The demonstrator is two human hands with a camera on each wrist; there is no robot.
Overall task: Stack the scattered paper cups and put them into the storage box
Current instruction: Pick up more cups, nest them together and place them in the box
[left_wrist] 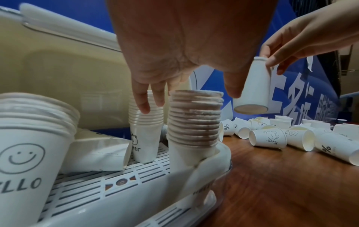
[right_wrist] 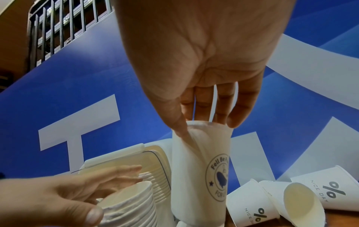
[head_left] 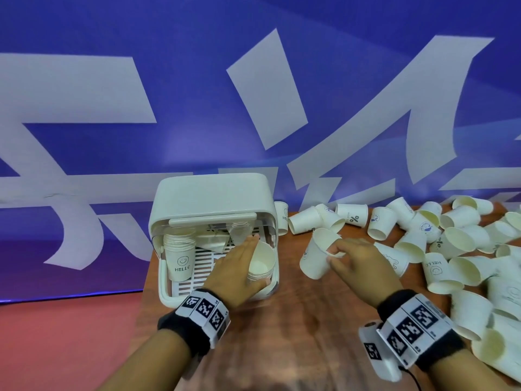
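Item: single paper cup [head_left: 318, 253], white, blue round logo w/ "FOR" legible in right wrist view. Held off the table, tilted, mouth up, btwn the storage box [head_left: 208, 198] and the loose pile. Rim pinched by right hand [head_left: 358, 263]: thumb inside the mouth, fingers [right_wrist: 240, 107] outside the wall; rim looks slightly pressed in at the pinch.

Item: tall stack [head_left: 260, 266], many nested cups, mouth up, standing at the box's near right corner, leaning on the low front wall. Left hand [head_left: 236, 266] beside it, fingers mostly straight and spread, thumb near the stacked rims; hand is blurred, so cannot tell if it touches or just hovers. Not wrapped round the stack.

Item: storage box, cream, lid raised at back, slatted white tray inside. Also holds a "HELLO" smiley stack [head_left: 179, 255] at left, a bear-print stack [left_wrist: 145, 132] at rear, and one cup lying on its side [left_wrist: 97, 153].

Item: scattered cups [head_left: 456, 249], dozens, on wooden table [head_left: 296, 320] to the right, mostly on their sides; prints incl. "%", "NICE DAY", bear, smiley.

Step (est.): carrying one cup over to nest into the tall stack. Next move needs: base aligned over the top mouth, cup brought upright, gentle push down; left hand prob. steadies stack. Task well underway, much of pile left.
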